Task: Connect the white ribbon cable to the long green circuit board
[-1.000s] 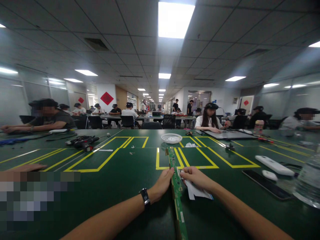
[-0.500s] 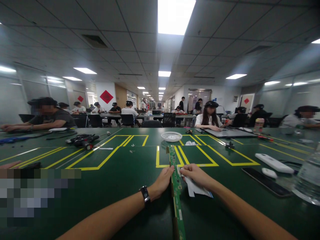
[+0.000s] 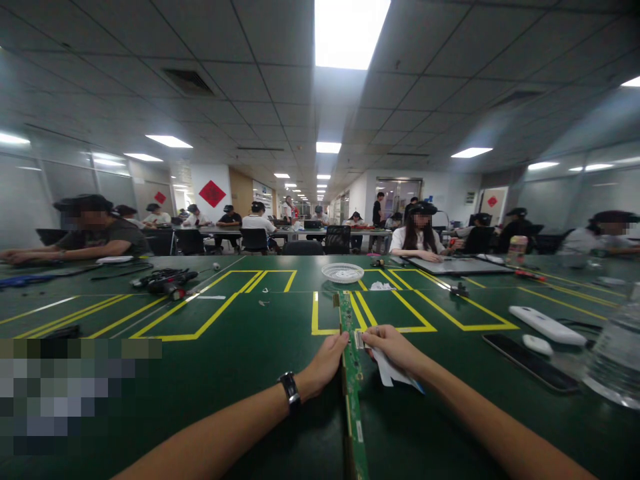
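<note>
A long, narrow green circuit board (image 3: 353,380) runs lengthwise in front of me. My left hand (image 3: 325,360) is closed on its left edge, thumb near the board's face, with a dark watch on the wrist. On the other side my right hand (image 3: 393,348) pinches the end of a white flat ribbon cable (image 3: 389,372) beside a pale connector (image 3: 359,339) at the board's right edge. Cable hangs folded under the right hand, and a blue tip shows at its loose end. Whether the cable end sits inside the connector, I cannot tell.
A white plastic basket (image 3: 343,272) stands beyond the board, with crumpled white paper (image 3: 381,286) near it. To the right are a black phone (image 3: 530,362), a white power bank (image 3: 547,325) and a clear bottle (image 3: 617,360). Dark tools (image 3: 167,280) lie left. People sit across the table.
My right hand has shifted slightly at the connector, and the hanging cable has swung a little up. My left hand and the board stay put. Another person's hand has left the far left.
</note>
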Demonstrator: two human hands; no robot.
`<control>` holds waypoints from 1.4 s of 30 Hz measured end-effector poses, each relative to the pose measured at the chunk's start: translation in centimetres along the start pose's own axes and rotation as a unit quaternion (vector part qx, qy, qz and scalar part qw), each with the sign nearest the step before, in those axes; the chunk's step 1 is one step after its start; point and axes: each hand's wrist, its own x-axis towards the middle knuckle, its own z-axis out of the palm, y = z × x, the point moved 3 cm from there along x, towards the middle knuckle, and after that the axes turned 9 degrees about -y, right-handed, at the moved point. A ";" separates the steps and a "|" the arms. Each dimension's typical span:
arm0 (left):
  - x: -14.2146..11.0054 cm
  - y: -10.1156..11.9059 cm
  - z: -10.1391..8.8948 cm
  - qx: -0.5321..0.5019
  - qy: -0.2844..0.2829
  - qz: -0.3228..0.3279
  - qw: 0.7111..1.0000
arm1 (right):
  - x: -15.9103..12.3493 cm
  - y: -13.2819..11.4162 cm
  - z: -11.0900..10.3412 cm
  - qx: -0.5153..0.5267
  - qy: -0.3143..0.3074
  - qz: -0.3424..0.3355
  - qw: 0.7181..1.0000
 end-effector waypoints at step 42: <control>0.0 -0.6 -0.3 0.049 -0.014 -0.004 0.999 | 0.0 0.6 -0.1 -0.041 -0.028 -0.011 0.999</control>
